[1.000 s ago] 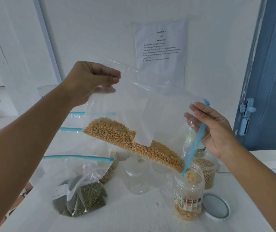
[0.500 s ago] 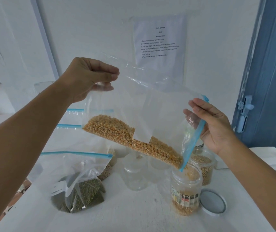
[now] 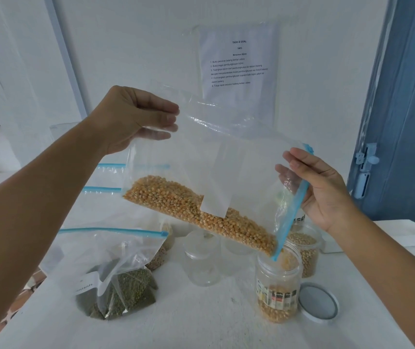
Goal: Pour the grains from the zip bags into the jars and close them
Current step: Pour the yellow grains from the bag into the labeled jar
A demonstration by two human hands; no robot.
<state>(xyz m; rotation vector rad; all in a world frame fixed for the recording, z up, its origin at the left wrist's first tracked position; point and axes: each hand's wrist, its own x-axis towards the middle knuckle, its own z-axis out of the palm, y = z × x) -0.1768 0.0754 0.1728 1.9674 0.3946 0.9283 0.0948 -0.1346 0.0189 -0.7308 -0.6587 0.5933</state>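
Note:
A clear zip bag (image 3: 226,157) of yellow corn kernels (image 3: 191,212) is held tilted in the air, its blue zip mouth (image 3: 289,217) pointing down into an open labelled jar (image 3: 278,290). My left hand (image 3: 136,117) pinches the bag's raised bottom corner. My right hand (image 3: 319,190) holds the zip edge beside the mouth. Kernels lie in the jar's bottom and fall at its mouth. The jar's lid (image 3: 318,302) lies flat to its right.
A zip bag of green beans (image 3: 116,280) sits front left, with more zip bags (image 3: 105,190) behind it. Two empty clear jars (image 3: 201,260) stand mid-table. A jar of pale grains (image 3: 304,250) stands behind the labelled one. A white box (image 3: 400,230) is at right.
The bag stays tilted over the jar while kernels slide toward the mouth. Both hands keep their hold with almost no shift.

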